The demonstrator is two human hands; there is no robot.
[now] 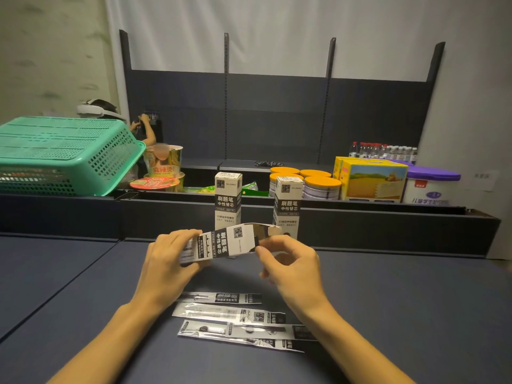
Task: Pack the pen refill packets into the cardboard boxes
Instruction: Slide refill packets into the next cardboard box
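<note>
Dark blue-grey bench [415, 314] fills the lower view, w/ a raised dark ledge along its far edge. Behind the ledge, a lower shelf holds a green plastic basket [63, 153] tipped upside down at left, instant noodle cups [163, 162] beside it, orange-lidded tins [321, 187] at centre-right, a yellow carton [374, 178] and a purple-lidded tub [432, 187] at right, water bottles [382, 151] behind those.

Two upright cardboard boxes stand on the bench against the ledge: left box [228, 200] and right box [286, 206], both tall, narrow, white top and bottom w/ a black band carrying white Chinese print, tops closed.

A third box [227, 243], same black-and-white print, is held in the air over the bench, lying roughly horizontal, its right end open w/ a flap sticking up. Left hand [169, 259] grips the box's left end, fingers curled over the top, thumb below. Right hand [288, 261] pinches the open end's edge btwn thumb and forefinger, other fingers loosely curled.

Pen refill packets [238, 318] lie flat on the bench near the person, btwn the forearms: approx four long, thin clear sleeves w/ black-and-white printed ends, overlapping slightly, fanned lengthwise left to right. Refills inside show as dark thin lines.
</note>
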